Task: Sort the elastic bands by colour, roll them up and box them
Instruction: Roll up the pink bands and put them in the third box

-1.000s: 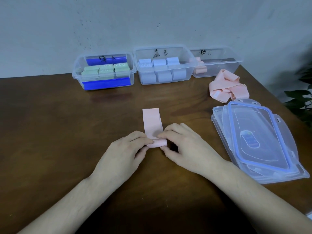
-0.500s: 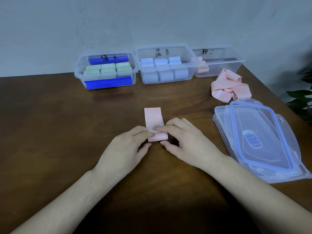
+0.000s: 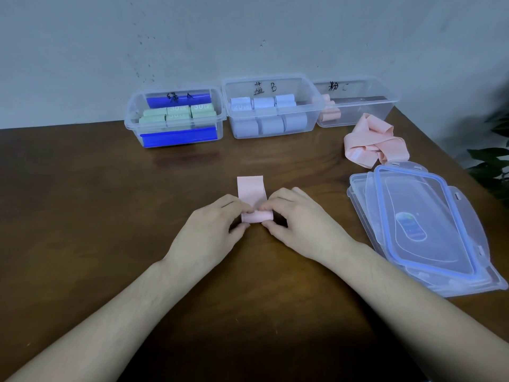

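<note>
A pink elastic band (image 3: 251,193) lies flat on the brown table (image 3: 82,216), its near end wound into a small roll. My left hand (image 3: 209,230) pinches the roll's left end and my right hand (image 3: 300,224) pinches its right end. At the back stand three clear boxes: the left box (image 3: 132,125) holds green rolls, the middle box (image 3: 228,117) holds blue rolls, and the right box (image 3: 385,106) holds a few pink rolls. A loose heap of pink bands (image 3: 371,143) lies in front of the right box.
A stack of clear lids (image 3: 454,244), the top one with a blue seal, lies on the table at the right. Dark plant leaves (image 3: 493,161) reach in past the table's right edge. A grey wall stands right behind the boxes.
The roll has grown and moved away from me, so the flat part of the pink band is shorter. Both hands moved forward with it.
</note>
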`<state>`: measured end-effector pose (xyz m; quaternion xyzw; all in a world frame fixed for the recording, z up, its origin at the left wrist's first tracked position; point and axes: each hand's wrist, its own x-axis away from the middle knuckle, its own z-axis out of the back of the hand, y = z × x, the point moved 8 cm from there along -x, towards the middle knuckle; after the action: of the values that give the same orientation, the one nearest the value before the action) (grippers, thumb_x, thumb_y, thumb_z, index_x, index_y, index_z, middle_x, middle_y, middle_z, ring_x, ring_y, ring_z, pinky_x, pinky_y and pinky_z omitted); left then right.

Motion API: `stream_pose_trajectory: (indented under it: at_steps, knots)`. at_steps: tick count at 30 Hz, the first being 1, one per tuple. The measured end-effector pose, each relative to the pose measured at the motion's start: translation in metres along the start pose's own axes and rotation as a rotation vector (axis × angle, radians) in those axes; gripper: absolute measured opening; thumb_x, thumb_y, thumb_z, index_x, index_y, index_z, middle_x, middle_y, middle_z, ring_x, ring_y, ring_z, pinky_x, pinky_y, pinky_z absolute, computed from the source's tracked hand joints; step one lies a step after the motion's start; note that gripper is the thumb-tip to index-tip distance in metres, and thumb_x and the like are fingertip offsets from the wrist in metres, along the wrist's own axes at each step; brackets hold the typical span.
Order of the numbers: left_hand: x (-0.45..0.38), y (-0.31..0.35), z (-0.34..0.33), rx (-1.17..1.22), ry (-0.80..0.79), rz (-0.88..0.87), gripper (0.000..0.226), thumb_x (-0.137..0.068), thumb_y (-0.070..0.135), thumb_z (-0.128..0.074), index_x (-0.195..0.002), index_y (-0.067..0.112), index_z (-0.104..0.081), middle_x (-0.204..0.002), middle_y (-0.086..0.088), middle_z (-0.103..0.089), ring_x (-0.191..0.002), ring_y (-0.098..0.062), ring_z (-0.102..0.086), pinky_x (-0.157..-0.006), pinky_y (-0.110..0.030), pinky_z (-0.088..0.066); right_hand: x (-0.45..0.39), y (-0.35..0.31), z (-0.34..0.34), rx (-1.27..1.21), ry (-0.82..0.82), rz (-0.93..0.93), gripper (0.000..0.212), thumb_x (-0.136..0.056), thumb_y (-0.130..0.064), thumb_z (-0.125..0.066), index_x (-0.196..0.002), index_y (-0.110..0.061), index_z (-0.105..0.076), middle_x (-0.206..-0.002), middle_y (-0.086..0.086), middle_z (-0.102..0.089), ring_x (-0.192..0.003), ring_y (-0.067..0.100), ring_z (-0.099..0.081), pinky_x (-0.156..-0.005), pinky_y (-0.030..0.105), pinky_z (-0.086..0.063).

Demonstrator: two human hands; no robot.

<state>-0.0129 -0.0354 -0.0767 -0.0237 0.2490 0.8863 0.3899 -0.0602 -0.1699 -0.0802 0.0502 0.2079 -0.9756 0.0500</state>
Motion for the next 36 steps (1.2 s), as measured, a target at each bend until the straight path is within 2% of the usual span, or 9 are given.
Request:
stream_pose_trajectory:
  at_steps: [5,9,14,17,20,24,29,36]
  knots:
    - [0.007,0.006,0.003,0.016,-0.025,-0.019,0.021,-0.085,0.023,-0.074,-0.106,0.025,-0.074,-0.101,0.015,-0.067,-0.070,0.019,-0.048,-0.068,0.004,-0.035,0.008,-0.008,0.001,0.001,-0.043,0.044,0.027,-0.097,-0.030,-0.063,-0.123,-0.028,-0.068,-0.116,-0.014,-0.061,-0.098,0.000,-0.042,-0.085,0.014,-0.035]
    - [0.032,0.018,0.003,0.078,-0.098,-0.051,0.021,-0.083,0.023,-0.076,-0.104,0.026,-0.075,-0.097,0.018,-0.066,-0.083,0.023,-0.048,-0.069,0.007,-0.032,0.034,-0.018,0.000,-0.025,-0.080,0.109,0.027,-0.095,-0.033,-0.063,-0.121,-0.030,-0.069,-0.111,-0.019,-0.060,-0.096,0.000,-0.042,-0.082,0.014,-0.039]
    - [0.052,0.022,0.000,0.104,-0.145,-0.040,0.024,-0.081,0.025,-0.076,-0.105,0.028,-0.075,-0.095,0.024,-0.061,-0.083,0.021,-0.048,-0.067,0.005,-0.033,0.053,-0.025,-0.004,-0.040,-0.078,0.113,0.029,-0.093,-0.035,-0.065,-0.121,-0.031,-0.069,-0.111,-0.021,-0.058,-0.096,0.000,-0.041,-0.081,0.018,-0.044]
    - [0.048,0.020,0.000,0.094,-0.164,-0.018,0.025,-0.087,0.033,-0.069,-0.111,0.032,-0.072,-0.100,0.026,-0.053,-0.085,0.012,-0.050,-0.066,-0.003,-0.038,0.053,-0.024,-0.001,-0.068,-0.021,0.087,0.031,-0.090,-0.034,-0.070,-0.120,-0.031,-0.067,-0.114,-0.021,-0.056,-0.098,0.000,-0.041,-0.078,0.014,-0.041]
    - [0.047,0.018,-0.003,0.075,-0.174,-0.006,0.027,-0.091,0.037,-0.064,-0.117,0.033,-0.070,-0.106,0.027,-0.046,-0.083,0.005,-0.051,-0.066,-0.007,-0.040,0.052,-0.027,-0.001,-0.067,-0.011,0.103,0.025,-0.087,-0.030,-0.073,-0.111,-0.029,-0.069,-0.109,-0.017,-0.058,-0.094,0.002,-0.046,-0.077,0.016,-0.042]
    - [0.049,0.021,0.000,0.092,-0.119,-0.028,0.029,-0.087,0.040,-0.061,-0.114,0.030,-0.068,-0.110,0.022,-0.050,-0.069,0.001,-0.051,-0.063,-0.003,-0.040,0.048,-0.022,-0.002,-0.099,-0.012,0.064,0.021,-0.090,-0.029,-0.071,-0.110,-0.027,-0.070,-0.110,-0.016,-0.061,-0.096,0.000,-0.050,-0.082,0.015,-0.043]
    - [0.047,0.021,-0.002,0.087,-0.112,-0.057,0.023,-0.084,0.027,-0.073,-0.106,0.026,-0.069,-0.105,0.017,-0.059,-0.060,0.008,-0.044,-0.062,0.002,-0.036,0.044,-0.016,-0.004,-0.138,-0.024,0.023,0.024,-0.091,-0.031,-0.069,-0.115,-0.029,-0.069,-0.111,-0.020,-0.060,-0.100,0.000,-0.050,-0.086,0.017,-0.045]
    - [0.039,0.015,-0.002,0.083,-0.105,-0.027,0.023,-0.093,0.034,-0.063,-0.115,0.029,-0.068,-0.105,0.028,-0.047,-0.074,0.005,-0.053,-0.066,-0.002,-0.039,0.042,-0.015,-0.004,-0.055,-0.028,0.028,0.029,-0.088,-0.028,-0.074,-0.115,-0.030,-0.066,-0.116,-0.016,-0.058,-0.098,-0.003,-0.041,-0.078,0.009,-0.033]
